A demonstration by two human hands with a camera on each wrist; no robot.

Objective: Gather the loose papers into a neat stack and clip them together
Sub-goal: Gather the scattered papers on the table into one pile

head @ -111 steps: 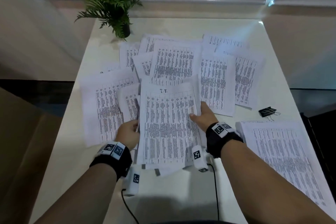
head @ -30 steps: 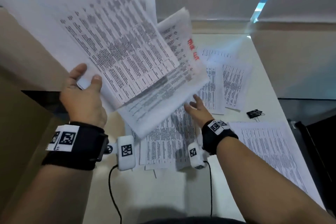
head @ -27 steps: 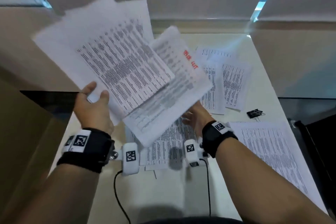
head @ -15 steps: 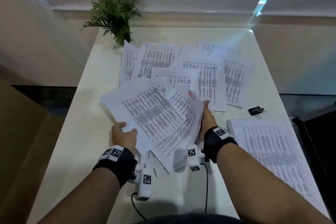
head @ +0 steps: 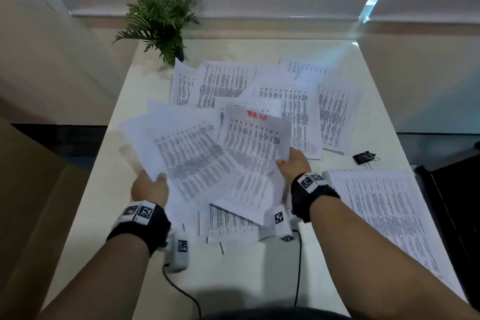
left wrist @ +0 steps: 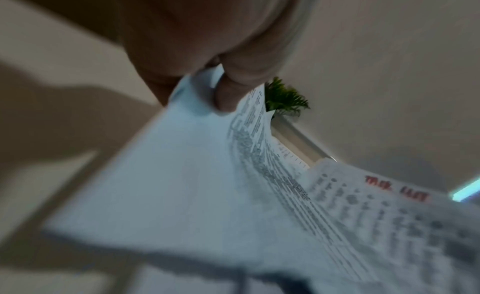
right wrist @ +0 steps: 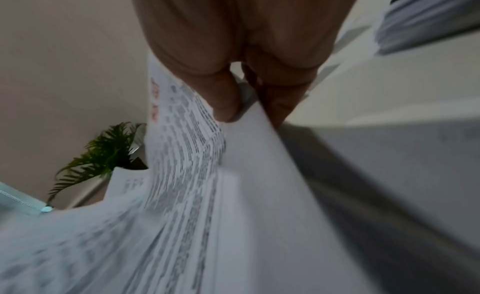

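Both hands hold a fanned, uneven bundle of printed papers (head: 207, 158) above the near part of the white table (head: 259, 280). My left hand (head: 149, 187) pinches the bundle's left edge, thumb (left wrist: 228, 97) on top. My right hand (head: 292, 163) pinches its right edge, thumb (right wrist: 223, 101) over a sheet with red lettering (head: 257, 115). More loose sheets (head: 293, 101) lie spread across the far half of the table, and a few sheets (head: 228, 221) lie under the held bundle. A black binder clip (head: 363, 158) lies right of the loose sheets, untouched.
A squared stack of printed pages (head: 384, 215) lies along the table's right edge. A small potted fern (head: 161, 23) stands at the far left corner. Cables (head: 298, 262) from the wrist cameras trail over the near table edge. A brown cardboard surface (head: 31, 202) sits left of the table.
A second ago my left hand held the bundle high in the air; it has come down to just above the table, and my right hand has taken hold of its right edge.
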